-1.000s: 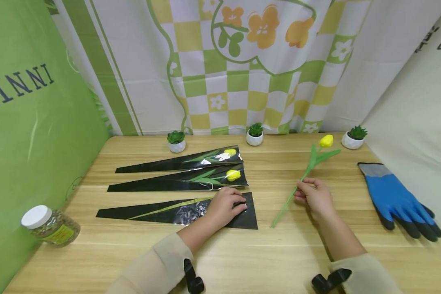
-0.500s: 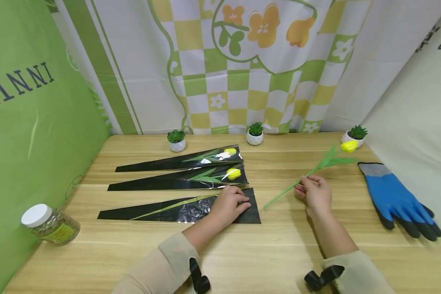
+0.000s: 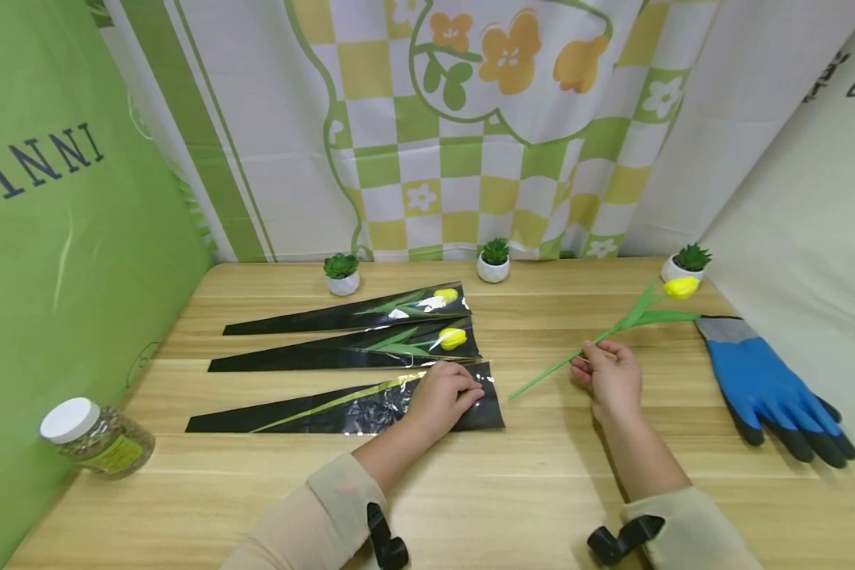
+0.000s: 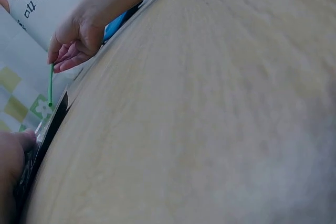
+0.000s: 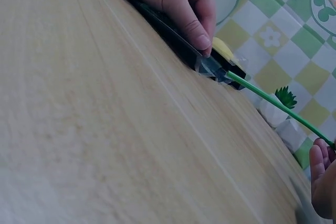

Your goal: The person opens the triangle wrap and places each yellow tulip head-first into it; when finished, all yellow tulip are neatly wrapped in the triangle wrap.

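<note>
In my right hand (image 3: 613,380) I pinch the green stem of a yellow artificial tulip (image 3: 682,287) between thumb and fingers. Its bloom leans toward the back right, and the bare stem end points left at the wide mouth of a black flower sleeve (image 3: 378,410) with a clear front and gold stripe. At that mouth my left hand (image 3: 442,400) pinches the clear film (image 5: 210,69), raised off the black backing in the right wrist view. The stem (image 5: 278,103) ends right by the film there. Part of the sleeve is hidden beneath the left hand.
Two black sleeves (image 3: 328,356), each with a yellow tulip inside, lie behind. Three small potted succulents (image 3: 495,265) line the table's back. A blue work glove (image 3: 762,376) lies at right, and a white-lidded jar (image 3: 110,451) stands at left.
The tulip has tilted over to the right, its stem end rising and shifting left toward the sleeve mouth. The left hand has slid slightly right, and the sleeve's wide end has moved a little back.
</note>
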A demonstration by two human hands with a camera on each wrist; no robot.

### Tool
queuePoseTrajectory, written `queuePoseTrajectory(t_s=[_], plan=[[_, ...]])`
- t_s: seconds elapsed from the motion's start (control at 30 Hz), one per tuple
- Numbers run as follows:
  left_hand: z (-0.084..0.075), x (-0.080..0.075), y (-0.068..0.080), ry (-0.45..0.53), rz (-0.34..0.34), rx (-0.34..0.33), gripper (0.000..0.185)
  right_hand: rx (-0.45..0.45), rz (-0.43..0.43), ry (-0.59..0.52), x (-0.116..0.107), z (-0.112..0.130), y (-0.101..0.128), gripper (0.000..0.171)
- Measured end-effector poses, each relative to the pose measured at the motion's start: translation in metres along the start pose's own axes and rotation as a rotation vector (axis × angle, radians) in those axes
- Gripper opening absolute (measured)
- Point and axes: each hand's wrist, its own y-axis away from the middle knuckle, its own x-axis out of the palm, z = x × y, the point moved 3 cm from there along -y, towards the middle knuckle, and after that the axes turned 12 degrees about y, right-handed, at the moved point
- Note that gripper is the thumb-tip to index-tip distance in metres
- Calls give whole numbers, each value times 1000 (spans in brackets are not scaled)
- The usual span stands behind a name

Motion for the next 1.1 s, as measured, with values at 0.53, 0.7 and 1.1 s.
queuePoseTrajectory(t_s=[0.53, 0.7, 1.1], plan=[[-3, 0, 1, 179, -40, -105, 18, -3, 137, 45, 19, -13, 13, 14], [-4, 1, 0, 164, -44, -110, 18, -11, 220, 92, 32, -18, 24, 14], [-6, 1, -1, 151, -45, -99, 17, 61, 285, 94, 55, -25, 41, 13]])
